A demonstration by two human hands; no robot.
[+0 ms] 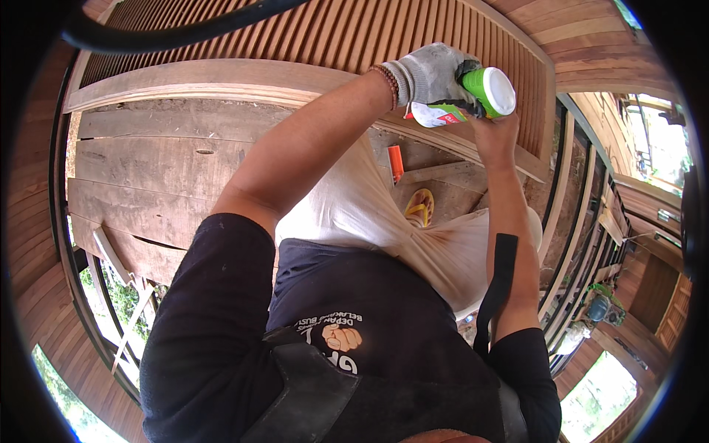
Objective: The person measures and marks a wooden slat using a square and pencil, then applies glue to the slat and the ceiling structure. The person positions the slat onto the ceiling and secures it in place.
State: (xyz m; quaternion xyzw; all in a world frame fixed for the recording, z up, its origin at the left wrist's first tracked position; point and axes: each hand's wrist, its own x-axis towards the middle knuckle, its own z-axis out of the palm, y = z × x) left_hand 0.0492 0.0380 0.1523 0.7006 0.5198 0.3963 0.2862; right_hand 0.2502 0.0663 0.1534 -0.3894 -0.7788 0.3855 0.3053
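Observation:
My left hand [437, 72], in a grey knit glove with dark fingers, is wrapped round a green tub with a white lid [502, 92]. The tub is tilted, its lid facing right and toward me. Under the glove hangs a white, green and red printed piece [437, 115]; whether it belongs to the tub I cannot tell. My right hand [493, 133] comes up from below right, against or just behind the tub, with its fingers hidden. Beyond both hands leans a wooden slatted panel [347, 43] with a plain frame.
Wide wooden planks [162, 166] lie to the left. An orange object [396, 163] rests on the floor near my foot in a yellow sandal [421, 206]. A black hose or cable [170, 38] crosses the upper left. Wooden rails [565, 192] run along the right.

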